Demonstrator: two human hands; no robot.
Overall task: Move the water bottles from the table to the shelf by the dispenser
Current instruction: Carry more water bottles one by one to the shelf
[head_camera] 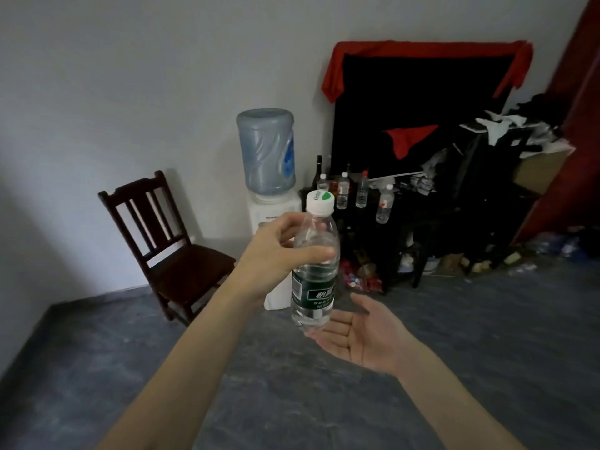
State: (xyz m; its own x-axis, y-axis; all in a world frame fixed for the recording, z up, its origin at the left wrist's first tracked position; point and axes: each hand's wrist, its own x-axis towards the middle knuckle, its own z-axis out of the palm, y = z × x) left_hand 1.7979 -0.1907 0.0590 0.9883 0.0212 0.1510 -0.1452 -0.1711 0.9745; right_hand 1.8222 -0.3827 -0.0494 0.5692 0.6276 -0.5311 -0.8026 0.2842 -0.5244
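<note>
We see the left hand [276, 251] gripping a clear water bottle [314, 264] around its upper body, thumb across the front and fingers curled behind, so the bottle hangs upright in the air above the grey floor [454, 319], white cap up and green label below the hand. The right hand [360, 336] lies palm-up with fingers relaxed and spread, just under the bottle's base; we cannot tell whether it touches. Beyond the bottle stands the water dispenser [269, 177] with its blue jug against the wall, and just beside it, to the right, a dark shelf [422, 216] carries several small clear bottles [362, 190] along its top near the dispenser-side edge. A dark wooden chair [168, 248] stands to the dispenser's left.
</note>
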